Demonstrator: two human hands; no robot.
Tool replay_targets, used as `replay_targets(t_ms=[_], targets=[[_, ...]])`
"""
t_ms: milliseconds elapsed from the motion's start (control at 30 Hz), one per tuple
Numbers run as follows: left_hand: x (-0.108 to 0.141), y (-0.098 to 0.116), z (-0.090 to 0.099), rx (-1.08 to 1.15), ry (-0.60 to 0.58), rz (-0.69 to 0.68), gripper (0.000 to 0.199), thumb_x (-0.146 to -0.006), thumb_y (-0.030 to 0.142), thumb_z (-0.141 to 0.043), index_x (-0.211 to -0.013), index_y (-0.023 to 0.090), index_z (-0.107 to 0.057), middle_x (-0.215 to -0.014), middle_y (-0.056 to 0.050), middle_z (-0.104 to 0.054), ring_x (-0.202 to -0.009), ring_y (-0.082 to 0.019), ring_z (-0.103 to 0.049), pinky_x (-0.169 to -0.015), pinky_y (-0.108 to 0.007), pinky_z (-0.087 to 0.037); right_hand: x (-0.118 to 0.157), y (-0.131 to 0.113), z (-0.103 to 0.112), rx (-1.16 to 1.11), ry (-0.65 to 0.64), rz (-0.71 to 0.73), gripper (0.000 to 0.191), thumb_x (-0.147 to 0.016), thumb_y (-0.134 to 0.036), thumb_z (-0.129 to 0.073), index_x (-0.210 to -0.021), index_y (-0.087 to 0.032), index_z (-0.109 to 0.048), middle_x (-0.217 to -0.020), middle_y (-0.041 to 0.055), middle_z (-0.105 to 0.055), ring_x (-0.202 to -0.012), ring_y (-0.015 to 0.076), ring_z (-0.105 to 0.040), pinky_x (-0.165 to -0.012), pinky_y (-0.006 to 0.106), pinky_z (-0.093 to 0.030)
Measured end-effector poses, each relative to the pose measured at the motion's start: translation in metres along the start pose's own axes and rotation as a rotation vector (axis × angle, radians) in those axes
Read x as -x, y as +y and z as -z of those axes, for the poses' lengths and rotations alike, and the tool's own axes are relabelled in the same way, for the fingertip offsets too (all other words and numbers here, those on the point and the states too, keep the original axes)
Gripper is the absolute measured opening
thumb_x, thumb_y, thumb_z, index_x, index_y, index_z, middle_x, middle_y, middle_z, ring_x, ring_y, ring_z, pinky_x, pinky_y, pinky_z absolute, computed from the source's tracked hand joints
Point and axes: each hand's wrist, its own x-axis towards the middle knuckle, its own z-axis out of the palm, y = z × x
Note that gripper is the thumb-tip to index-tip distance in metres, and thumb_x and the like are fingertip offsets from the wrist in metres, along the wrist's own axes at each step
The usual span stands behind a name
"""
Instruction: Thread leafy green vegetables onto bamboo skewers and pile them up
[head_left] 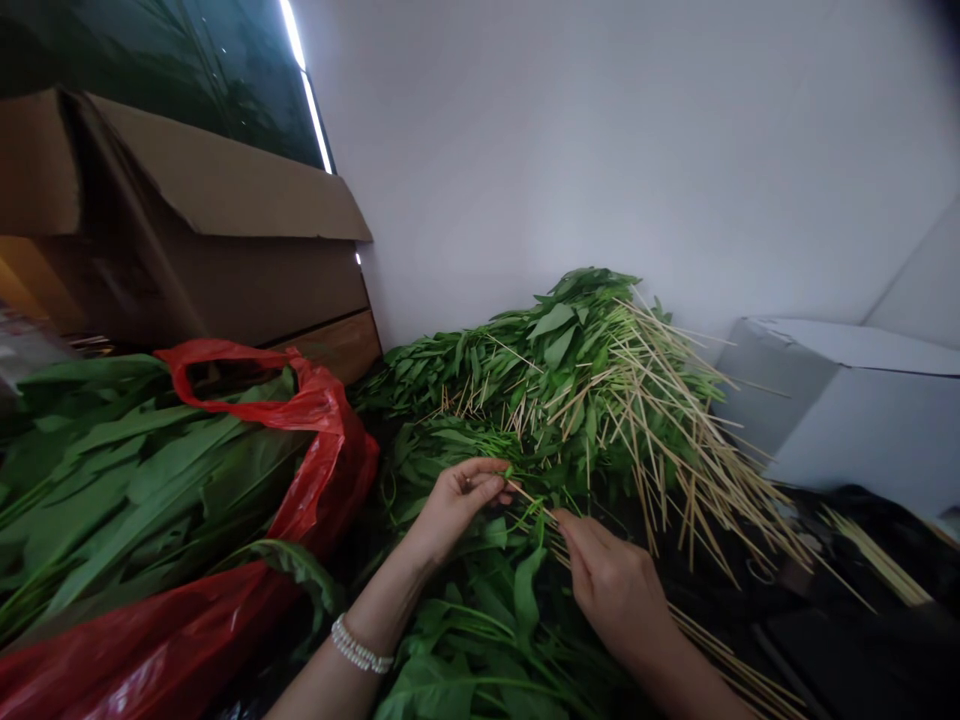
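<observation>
My left hand (466, 500), with a beaded bracelet on its wrist, pinches a small piece of green stem (510, 474) between thumb and fingertips. A thin bamboo skewer (523, 492) runs from there to my right hand (611, 580), whose thumb and fingers are closed on it. How far the skewer's tip goes into the stem I cannot make out. Below both hands lie loose leafy green stalks (472, 650). Behind them is a heaped pile of leafy greens (559, 335), with many bamboo skewers (660, 420) sticking out toward the right.
On the left, a red plastic bag (330, 440) holds large green leaves (150, 470). An open cardboard box (247, 200) stands behind it. A white box (847, 410) is at the right against the wall (600, 130). More loose skewers (739, 660) lie under my right forearm.
</observation>
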Motion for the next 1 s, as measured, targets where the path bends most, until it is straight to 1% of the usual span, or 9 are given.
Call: replay_targets(t_ms=[133,367,567,633,700,800,867,900,1000], targets=[[-0.002,-0.004,0.005,0.035,0.049,0.029,0.030,-0.066,0.033,-0.080,-0.087,0.013,-0.071,-0.078,-0.006,-0.073,-0.067,-0.012,-0.064,-0.066,-0.022,-0.049,0.001,0.000,-0.001,-0.021,-0.018,-0.002,0.030,-0.095,-0.013,-0.033,-0.112,-0.015,-0.058,-0.081,0.0042,-0.066,-0.070,0.0143,-0.066,-0.066,0.023,-0.048],[-0.001,-0.007,0.004,0.176,0.006,0.122,0.025,-0.062,0.028,-0.083,-0.079,0.014,-0.073,-0.074,-0.004,-0.072,-0.066,-0.011,-0.063,-0.064,-0.020,-0.046,0.004,0.000,-0.004,-0.022,-0.010,-0.003,0.032,-0.094,-0.011,-0.033,-0.113,-0.014,-0.058,-0.081,0.0043,-0.065,-0.069,0.0147,-0.066,-0.062,0.024,-0.046],[0.004,-0.010,-0.009,-0.030,-0.106,0.108,0.026,-0.061,0.034,-0.082,-0.075,0.014,-0.074,-0.071,-0.003,-0.070,-0.064,-0.011,-0.060,-0.068,-0.021,-0.047,0.002,-0.005,-0.004,-0.005,-0.027,0.008,0.033,-0.093,-0.011,-0.032,-0.113,-0.014,-0.058,-0.078,0.0037,-0.065,-0.067,0.0138,-0.064,-0.060,0.023,-0.045],[0.004,-0.008,-0.008,-0.056,-0.106,0.089,0.028,-0.062,0.036,-0.082,-0.078,0.015,-0.074,-0.075,-0.004,-0.071,-0.067,-0.012,-0.061,-0.069,-0.023,-0.048,0.000,-0.004,-0.002,0.017,-0.023,0.013,0.032,-0.093,-0.011,-0.032,-0.111,-0.015,-0.059,-0.076,0.0032,-0.064,-0.065,0.0134,-0.064,-0.060,0.023,-0.044],[0.002,-0.005,-0.002,-0.058,-0.046,0.049,0.031,-0.066,0.039,-0.078,-0.086,0.015,-0.074,-0.083,-0.006,-0.073,-0.073,-0.014,-0.063,-0.071,-0.025,-0.049,-0.003,-0.002,0.002,0.045,0.007,0.019,0.030,-0.093,-0.011,-0.032,-0.107,-0.015,-0.059,-0.074,0.0027,-0.064,-0.062,0.0131,-0.062,-0.059,0.023,-0.043],[-0.006,-0.002,0.012,-0.076,0.161,-0.045,0.035,-0.075,0.043,-0.070,-0.096,0.016,-0.071,-0.090,-0.009,-0.074,-0.078,-0.016,-0.065,-0.073,-0.026,-0.050,-0.006,0.004,0.009,0.087,0.095,0.000,0.026,-0.093,-0.013,-0.033,-0.100,-0.015,-0.058,-0.074,0.0022,-0.064,-0.059,0.0128,-0.061,-0.059,0.024,-0.041],[-0.011,-0.004,0.021,-0.183,0.248,-0.112,0.034,-0.077,0.040,-0.068,-0.099,0.015,-0.070,-0.088,-0.009,-0.074,-0.080,-0.018,-0.065,-0.076,-0.028,-0.050,-0.007,0.008,0.014,0.085,0.143,-0.025,0.024,-0.093,-0.014,-0.034,-0.098,-0.016,-0.057,-0.073,0.0015,-0.064,-0.059,0.0126,-0.061,-0.060,0.024,-0.041],[-0.013,-0.007,0.023,-0.268,0.254,-0.141,0.031,-0.078,0.038,-0.066,-0.098,0.014,-0.069,-0.086,-0.009,-0.073,-0.081,-0.019,-0.066,-0.077,-0.030,-0.050,-0.008,0.009,0.016,0.078,0.158,-0.034,0.023,-0.093,-0.015,-0.035,-0.098,-0.016,-0.057,-0.073,0.0011,-0.064,-0.060,0.0124,-0.061,-0.061,0.023,-0.041],[-0.014,-0.020,0.024,-0.634,0.153,-0.235,0.023,-0.084,0.026,-0.057,-0.101,0.016,-0.069,-0.098,-0.010,-0.072,-0.092,-0.022,-0.064,-0.087,-0.035,-0.047,-0.009,0.011,0.017,0.077,0.186,-0.036,0.021,-0.094,-0.017,-0.036,-0.099,-0.016,-0.056,-0.073,0.0004,-0.064,-0.060,0.0120,-0.061,-0.063,0.023,-0.041]])
